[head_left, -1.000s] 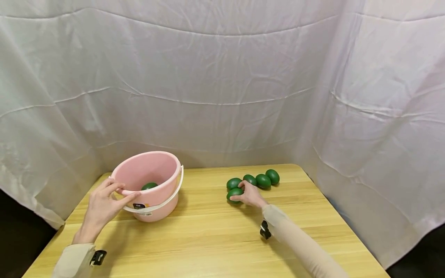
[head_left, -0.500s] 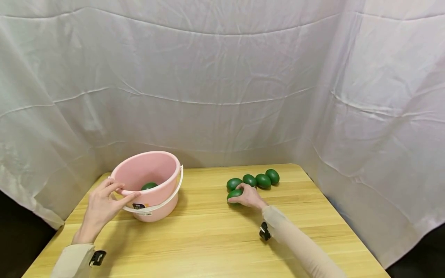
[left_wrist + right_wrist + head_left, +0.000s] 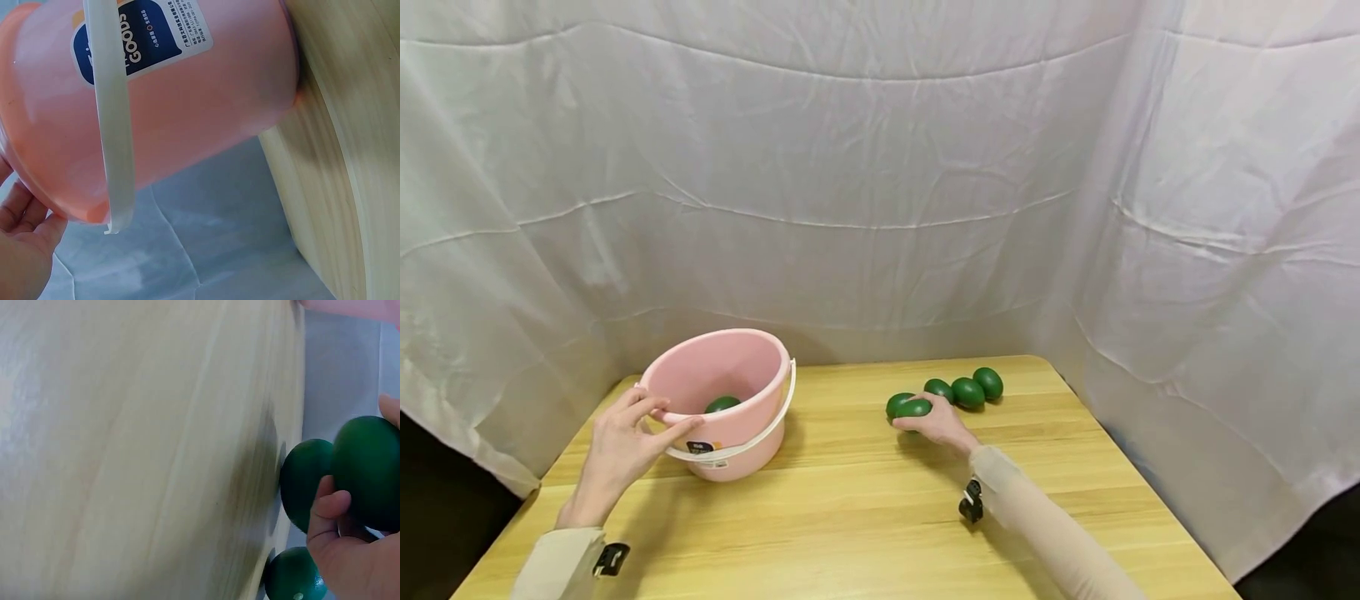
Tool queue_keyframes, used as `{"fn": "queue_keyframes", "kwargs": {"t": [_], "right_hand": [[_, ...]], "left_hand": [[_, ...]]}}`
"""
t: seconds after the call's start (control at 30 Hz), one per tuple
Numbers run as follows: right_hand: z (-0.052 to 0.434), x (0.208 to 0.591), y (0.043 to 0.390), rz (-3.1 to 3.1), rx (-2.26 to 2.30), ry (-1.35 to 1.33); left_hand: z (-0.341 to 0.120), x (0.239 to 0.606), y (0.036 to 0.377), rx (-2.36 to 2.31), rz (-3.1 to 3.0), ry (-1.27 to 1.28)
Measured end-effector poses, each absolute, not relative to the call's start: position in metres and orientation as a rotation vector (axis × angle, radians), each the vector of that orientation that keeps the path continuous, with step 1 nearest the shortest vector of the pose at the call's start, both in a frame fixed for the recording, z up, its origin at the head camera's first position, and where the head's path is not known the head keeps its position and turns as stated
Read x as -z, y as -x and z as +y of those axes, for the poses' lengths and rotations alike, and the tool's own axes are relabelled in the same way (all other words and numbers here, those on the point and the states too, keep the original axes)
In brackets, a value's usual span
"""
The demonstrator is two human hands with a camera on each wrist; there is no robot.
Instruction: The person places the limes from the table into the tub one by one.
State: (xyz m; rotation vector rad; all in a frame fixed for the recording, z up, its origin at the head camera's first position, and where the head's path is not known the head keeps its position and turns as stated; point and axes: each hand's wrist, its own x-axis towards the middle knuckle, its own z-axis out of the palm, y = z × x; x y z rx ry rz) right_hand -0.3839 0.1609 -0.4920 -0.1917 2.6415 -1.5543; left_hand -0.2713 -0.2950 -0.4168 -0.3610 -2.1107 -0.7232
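left hand (image 3: 617, 450): pinches bucket (image 3: 741, 442) rim | right hand (image 3: 942, 425): grips green egg (image 3: 913, 408), lifted off desk (image 3: 865, 517)

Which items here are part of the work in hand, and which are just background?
In use: pink bucket gripped at its rim by the left hand; green egg held by the right hand; green egg inside the bucket; four green eggs on the table.
Background: wooden table; white cloth backdrop.

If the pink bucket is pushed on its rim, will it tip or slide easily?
Probably both. The pink bucket looks like thin plastic holding only one green egg, so likely light. The left hand grips its rim, perhaps steadying it.
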Motion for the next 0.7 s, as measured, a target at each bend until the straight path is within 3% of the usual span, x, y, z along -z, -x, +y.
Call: {"fn": "queue_keyframes", "kwargs": {"t": [0.7], "right_hand": [[0.16, 0.479, 0.384, 2.513, 1.845, 0.187]], "left_hand": [[-0.293, 0.417, 0.274, 0.718, -2.111, 0.359]]}}
